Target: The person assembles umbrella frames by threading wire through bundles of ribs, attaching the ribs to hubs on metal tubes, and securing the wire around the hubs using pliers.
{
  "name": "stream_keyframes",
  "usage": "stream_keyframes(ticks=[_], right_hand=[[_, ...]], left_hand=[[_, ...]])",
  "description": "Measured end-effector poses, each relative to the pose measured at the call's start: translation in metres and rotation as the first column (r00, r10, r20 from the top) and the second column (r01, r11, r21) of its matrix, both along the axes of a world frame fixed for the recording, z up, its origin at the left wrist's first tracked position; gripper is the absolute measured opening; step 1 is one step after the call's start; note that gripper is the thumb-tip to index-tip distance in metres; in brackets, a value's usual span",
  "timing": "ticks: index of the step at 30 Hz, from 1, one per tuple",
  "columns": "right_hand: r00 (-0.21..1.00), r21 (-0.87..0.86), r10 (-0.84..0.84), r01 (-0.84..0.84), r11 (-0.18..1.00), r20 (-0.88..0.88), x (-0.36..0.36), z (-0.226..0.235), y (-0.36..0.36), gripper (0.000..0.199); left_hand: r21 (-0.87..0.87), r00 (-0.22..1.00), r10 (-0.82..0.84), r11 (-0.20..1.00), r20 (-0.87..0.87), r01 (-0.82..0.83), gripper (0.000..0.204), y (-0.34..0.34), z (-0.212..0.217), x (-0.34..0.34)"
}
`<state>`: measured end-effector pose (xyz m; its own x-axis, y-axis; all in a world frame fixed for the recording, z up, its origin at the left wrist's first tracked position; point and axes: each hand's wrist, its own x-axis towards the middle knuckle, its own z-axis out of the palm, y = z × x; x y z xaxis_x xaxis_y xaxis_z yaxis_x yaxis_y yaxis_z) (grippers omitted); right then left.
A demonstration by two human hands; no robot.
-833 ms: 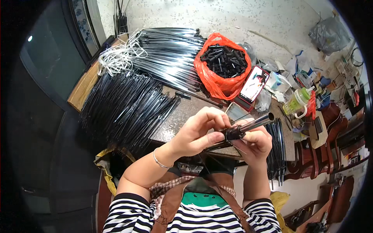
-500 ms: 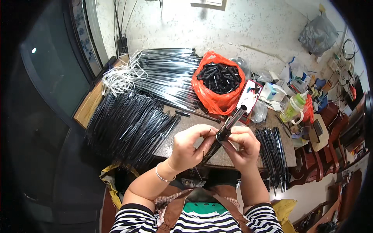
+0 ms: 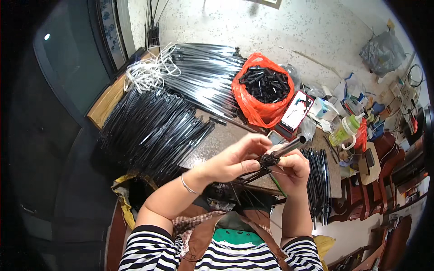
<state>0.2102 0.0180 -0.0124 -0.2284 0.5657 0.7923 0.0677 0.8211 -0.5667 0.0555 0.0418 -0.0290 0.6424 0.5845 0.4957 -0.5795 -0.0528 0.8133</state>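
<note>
I have a single view, from a fisheye camera on the person's head, facing steeply down over the striped chest. The left hand (image 3: 235,160) and right hand (image 3: 294,169) sit close, near centre. The tabletop (image 3: 217,140) spreads beyond them, the speckled floor (image 3: 316,40) farthest off, edges curving toward the dark rim.
</note>
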Motion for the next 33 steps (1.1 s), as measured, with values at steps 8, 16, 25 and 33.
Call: stream_keyframes(ticks=[8, 16, 25, 33], right_hand=[[0.866, -0.570, -0.104, -0.227, 0.790, -0.489, -0.006, 0.006, -0.016, 0.014], [0.852, -0.149, -0.501, 0.481, 0.864, -0.151, -0.016, 0.010, -0.023, 0.014], [0.933, -0.202, -0.359, 0.352, 0.914, -0.001, -0.002, 0.018, -0.016, 0.014], [0.951, -0.173, -0.311, 0.306, 0.936, 0.002, -0.005, 0.008, -0.006, 0.012]], left_hand=[[-0.012, 0.870, 0.483, 0.875, 0.097, -0.484, 0.030, -0.024, 0.015, 0.040], [0.045, 0.743, 0.666, 0.742, 0.069, -0.669, 0.033, -0.029, 0.003, 0.061], [0.096, 0.748, 0.660, 0.742, 0.063, -0.663, 0.042, -0.025, -0.005, 0.060], [0.009, 0.750, 0.642, 0.759, 0.156, -0.651, 0.037, -0.023, -0.009, 0.061]])
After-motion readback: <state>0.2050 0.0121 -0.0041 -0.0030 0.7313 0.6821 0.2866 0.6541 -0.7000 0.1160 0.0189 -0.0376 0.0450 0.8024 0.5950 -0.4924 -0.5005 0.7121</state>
